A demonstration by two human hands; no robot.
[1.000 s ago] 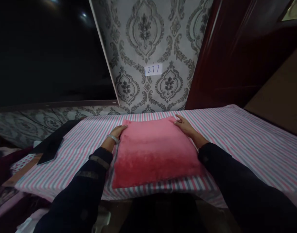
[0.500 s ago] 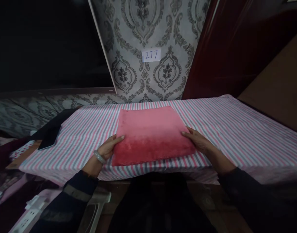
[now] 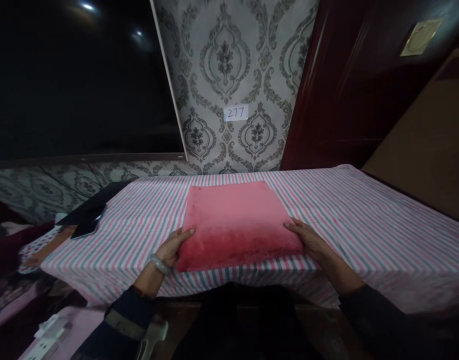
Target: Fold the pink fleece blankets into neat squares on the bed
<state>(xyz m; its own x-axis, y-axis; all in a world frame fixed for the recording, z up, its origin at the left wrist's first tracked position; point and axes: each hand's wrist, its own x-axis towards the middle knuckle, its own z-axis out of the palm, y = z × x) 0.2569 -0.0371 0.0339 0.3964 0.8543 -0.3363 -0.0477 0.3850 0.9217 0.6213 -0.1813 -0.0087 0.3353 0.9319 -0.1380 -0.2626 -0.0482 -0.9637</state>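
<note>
A plush cushion cover (image 3: 237, 220), pink at the back and deeper red along the front, lies flat near the table's front edge. My left hand (image 3: 173, 246) grips its left side, thumb on top and the other fingers mostly hidden beneath. At the right side, my right hand (image 3: 306, 237) holds it in the same way, the thumb resting over the edge. A pale bangle (image 3: 160, 264) circles my left wrist. Under the cover spreads a striped pink, grey and white tablecloth (image 3: 364, 225).
Behind the table hangs a patterned wall with a paper label (image 3: 236, 112) reading 277. A large dark television screen (image 3: 83, 85) stands back left. A dark tablet-like object (image 3: 89, 221) lies at the table's left end. A white power strip (image 3: 45, 342) sits lower left.
The camera view has tilted up, so everything appears lower in the picture. Both hands keep their hold on the cushion cover, which stays in about the same place on the table.
</note>
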